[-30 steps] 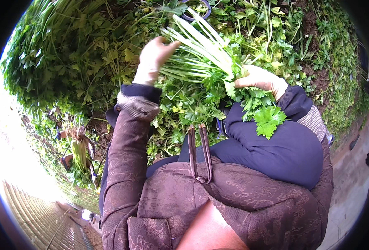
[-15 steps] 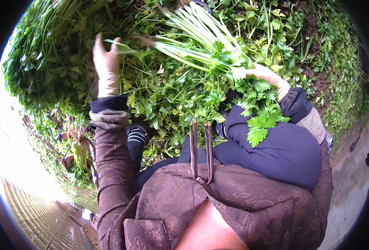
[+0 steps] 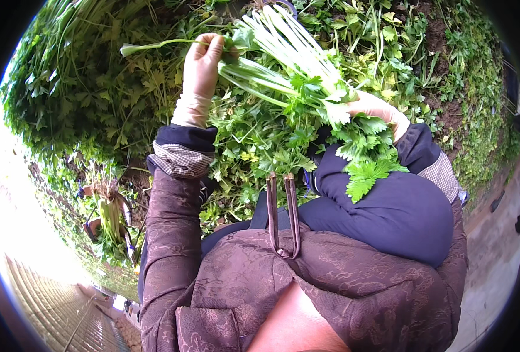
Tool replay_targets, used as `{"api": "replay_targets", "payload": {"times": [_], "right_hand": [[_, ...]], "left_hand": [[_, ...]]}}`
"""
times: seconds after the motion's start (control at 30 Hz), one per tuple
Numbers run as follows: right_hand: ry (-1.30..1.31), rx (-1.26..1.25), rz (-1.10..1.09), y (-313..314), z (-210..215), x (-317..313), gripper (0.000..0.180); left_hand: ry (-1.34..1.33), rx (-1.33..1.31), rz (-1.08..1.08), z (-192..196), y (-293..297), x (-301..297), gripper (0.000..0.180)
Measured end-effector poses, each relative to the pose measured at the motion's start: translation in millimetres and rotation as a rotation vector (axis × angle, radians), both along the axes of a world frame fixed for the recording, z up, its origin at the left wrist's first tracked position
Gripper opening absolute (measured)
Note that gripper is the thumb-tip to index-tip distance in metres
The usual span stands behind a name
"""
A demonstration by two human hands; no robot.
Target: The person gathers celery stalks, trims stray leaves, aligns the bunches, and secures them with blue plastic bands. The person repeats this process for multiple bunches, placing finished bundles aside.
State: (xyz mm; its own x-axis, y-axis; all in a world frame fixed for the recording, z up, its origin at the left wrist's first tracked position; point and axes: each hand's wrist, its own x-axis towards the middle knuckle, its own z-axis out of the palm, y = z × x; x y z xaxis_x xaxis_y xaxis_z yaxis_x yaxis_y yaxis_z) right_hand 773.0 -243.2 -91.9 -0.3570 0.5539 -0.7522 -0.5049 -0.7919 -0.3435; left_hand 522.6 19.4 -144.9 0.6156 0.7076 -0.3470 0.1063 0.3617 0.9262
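My right hand point(image 3: 372, 109), in a pale thin glove, is closed around the leafy end of a celery bunch point(image 3: 292, 54). The bunch's pale stalks fan out up and left, and its leaves point(image 3: 368, 170) hang over my bent knee. My left hand point(image 3: 200, 70), gloved alike, pinches a single thin celery stalk point(image 3: 165, 43) between thumb and fingers, beside the bunch's root end. That stalk's pale end points left. Roots of the bunch are partly hidden behind my left fingers and leaves.
A large heap of celery point(image 3: 66, 88) lies at the far left. Loose leaves point(image 3: 254, 135) cover the ground before me. Another celery bunch with roots point(image 3: 112, 214) is at the left. Bare soil point(image 3: 447, 108) shows at the right, beside growing greenery.
My left hand has moved right toward the root end of the bunch, and its fingers have closed in a pinch on the stalk. My right hand and its bunch have barely shifted.
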Motion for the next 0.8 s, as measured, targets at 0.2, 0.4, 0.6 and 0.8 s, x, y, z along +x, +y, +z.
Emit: {"api": "replay_targets", "payload": {"times": [0.2,0.4,0.6,0.8], "right_hand": [[0.087,0.171,0.025,-8,-13,16,0.043],[0.128,-0.008,-0.186,-15,-9,10,0.054],[0.068,0.072,-0.161,3,23,1,0.049],[0.067,-0.026,-0.182,2,25,-1,0.048]], "left_hand": [[0.358,0.542,0.321,20,98,-35,0.030],[1.128,1.212,-0.069,12,79,-67,0.059],[0.715,1.169,-0.297,14,-58,-14,0.035],[0.520,0.998,-0.258,26,-57,13,0.021]]}}
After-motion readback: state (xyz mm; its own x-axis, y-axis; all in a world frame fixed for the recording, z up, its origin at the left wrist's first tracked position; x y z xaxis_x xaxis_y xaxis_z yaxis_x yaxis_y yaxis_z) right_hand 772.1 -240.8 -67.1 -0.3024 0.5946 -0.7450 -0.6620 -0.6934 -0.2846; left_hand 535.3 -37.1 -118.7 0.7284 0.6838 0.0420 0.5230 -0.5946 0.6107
